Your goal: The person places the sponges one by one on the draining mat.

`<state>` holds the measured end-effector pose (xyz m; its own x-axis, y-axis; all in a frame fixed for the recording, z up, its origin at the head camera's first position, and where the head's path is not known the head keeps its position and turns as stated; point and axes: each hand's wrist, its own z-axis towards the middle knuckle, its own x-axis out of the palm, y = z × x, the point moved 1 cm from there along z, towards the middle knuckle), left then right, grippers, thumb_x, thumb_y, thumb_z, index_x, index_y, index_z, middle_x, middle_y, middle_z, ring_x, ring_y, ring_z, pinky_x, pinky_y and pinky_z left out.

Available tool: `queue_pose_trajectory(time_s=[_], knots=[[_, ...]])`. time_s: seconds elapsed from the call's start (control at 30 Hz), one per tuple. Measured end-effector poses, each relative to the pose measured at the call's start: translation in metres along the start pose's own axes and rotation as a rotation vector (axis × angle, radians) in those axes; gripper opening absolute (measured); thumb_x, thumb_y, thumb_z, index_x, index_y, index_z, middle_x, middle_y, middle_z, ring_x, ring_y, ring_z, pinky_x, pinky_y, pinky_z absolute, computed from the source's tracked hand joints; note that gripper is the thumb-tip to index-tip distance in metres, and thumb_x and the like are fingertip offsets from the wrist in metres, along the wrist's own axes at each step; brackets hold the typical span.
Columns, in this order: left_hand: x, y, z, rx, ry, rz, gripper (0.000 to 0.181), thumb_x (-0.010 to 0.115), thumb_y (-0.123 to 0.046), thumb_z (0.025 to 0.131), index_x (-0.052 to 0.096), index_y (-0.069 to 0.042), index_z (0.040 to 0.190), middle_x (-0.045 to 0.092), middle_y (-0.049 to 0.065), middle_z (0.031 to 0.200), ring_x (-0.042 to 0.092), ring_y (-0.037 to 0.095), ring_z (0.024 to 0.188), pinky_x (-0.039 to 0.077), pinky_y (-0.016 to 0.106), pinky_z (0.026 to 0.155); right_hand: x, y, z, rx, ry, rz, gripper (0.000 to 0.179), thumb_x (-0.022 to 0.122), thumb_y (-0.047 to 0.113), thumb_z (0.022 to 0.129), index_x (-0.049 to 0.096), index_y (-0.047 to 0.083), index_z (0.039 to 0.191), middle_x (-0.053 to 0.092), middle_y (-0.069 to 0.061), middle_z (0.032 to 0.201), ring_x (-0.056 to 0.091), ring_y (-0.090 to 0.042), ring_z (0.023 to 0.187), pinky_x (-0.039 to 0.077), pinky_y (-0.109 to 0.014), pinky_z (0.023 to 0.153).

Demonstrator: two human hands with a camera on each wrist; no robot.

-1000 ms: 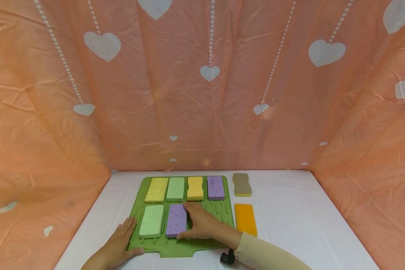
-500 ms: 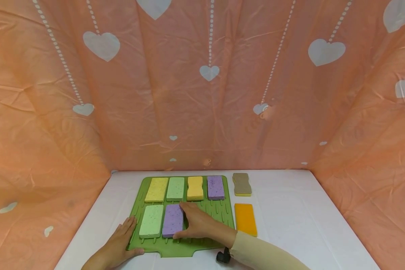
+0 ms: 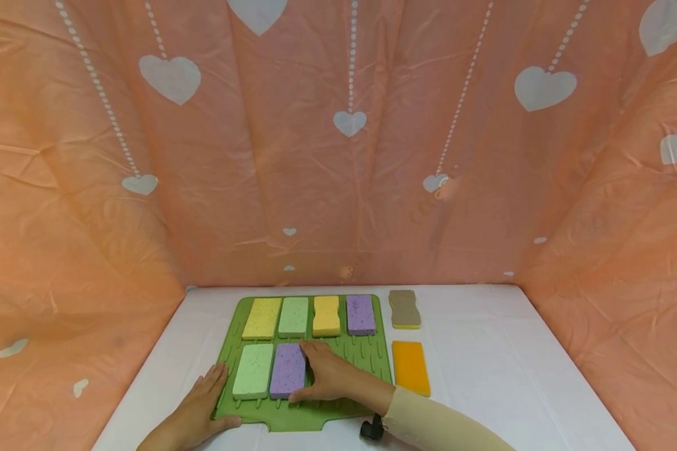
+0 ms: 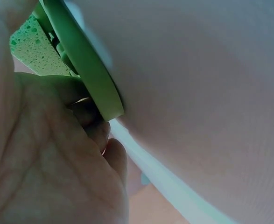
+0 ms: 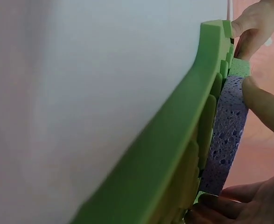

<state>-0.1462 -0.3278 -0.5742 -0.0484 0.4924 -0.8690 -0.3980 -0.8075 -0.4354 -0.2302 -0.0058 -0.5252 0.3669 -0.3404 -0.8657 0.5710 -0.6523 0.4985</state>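
On a green ribbed mat (image 3: 293,414), my right hand (image 3: 333,374) holds a purple sponge (image 3: 288,371) by its right side. The thumb is at its near end and the fingers at its far right corner; the right wrist view shows the purple sponge lying flat on the ribs. Just left of it lies a pale green sponge (image 3: 253,371), with a very narrow gap between them. My left hand (image 3: 197,407) rests at the mat's left edge, fingers extended along it and thumb by the near corner.
Along the mat's far side sit a yellow sponge (image 3: 261,318), a green sponge (image 3: 293,316), a wavy-sided yellow sponge (image 3: 326,315) and another purple sponge (image 3: 361,314). Right of the mat, a grey-topped sponge (image 3: 404,307) and an orange sponge (image 3: 410,368) lie on the white table (image 3: 485,369).
My right hand has slid the purple sponge a little to the left, closer to the pale green sponge; most of this shift came in the first half second. The left hand has stayed still.
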Motion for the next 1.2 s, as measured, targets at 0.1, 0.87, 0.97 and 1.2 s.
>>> queue_pose_trajectory(time_s=[0.1, 0.87, 0.97, 1.2], knots=[[0.000, -0.001, 0.000, 0.016, -0.003, -0.003, 0.112, 0.086, -0.056, 0.083, 0.042, 0.026, 0.146, 0.038, 0.047, 0.155, -0.020, -0.028, 0.136, -0.015, 0.000, 0.111, -0.002, -0.001, -0.004, 0.010, 0.016, 0.023, 0.119, 0.081, 0.066, 0.088, 0.023, 0.005, 0.171, 0.033, -0.014, 0.173, 0.034, -0.029, 0.159, 0.041, -0.045, 0.123], [-0.001, -0.002, 0.000, -0.021, 0.027, -0.034, 0.113, 0.086, -0.056, 0.083, 0.040, 0.025, 0.149, 0.035, 0.046, 0.158, -0.019, -0.029, 0.132, -0.014, -0.001, 0.109, -0.040, -0.043, -0.046, -0.012, -0.133, 0.115, 0.094, 0.076, 0.057, 0.097, 0.037, 0.007, 0.167, 0.041, -0.017, 0.169, 0.041, -0.038, 0.154, 0.040, -0.060, 0.121], [-0.001, -0.001, 0.000, -0.017, 0.026, -0.016, 0.114, 0.085, -0.057, 0.084, 0.040, 0.024, 0.149, 0.036, 0.045, 0.158, -0.020, -0.028, 0.133, -0.015, -0.001, 0.109, -0.047, -0.054, -0.056, -0.011, -0.146, 0.112, 0.095, 0.077, 0.057, 0.096, 0.038, 0.005, 0.166, 0.041, -0.018, 0.168, 0.041, -0.038, 0.154, 0.040, -0.060, 0.121], [0.000, 0.001, 0.000, 0.004, 0.014, 0.007, 0.113, 0.084, -0.059, 0.085, 0.040, 0.024, 0.149, 0.036, 0.046, 0.158, -0.018, -0.026, 0.136, -0.015, 0.000, 0.110, -0.062, -0.079, -0.080, -0.021, -0.184, 0.119, 0.094, 0.080, 0.051, 0.096, 0.040, 0.000, 0.164, 0.042, -0.026, 0.165, 0.040, -0.045, 0.153, 0.037, -0.064, 0.121]])
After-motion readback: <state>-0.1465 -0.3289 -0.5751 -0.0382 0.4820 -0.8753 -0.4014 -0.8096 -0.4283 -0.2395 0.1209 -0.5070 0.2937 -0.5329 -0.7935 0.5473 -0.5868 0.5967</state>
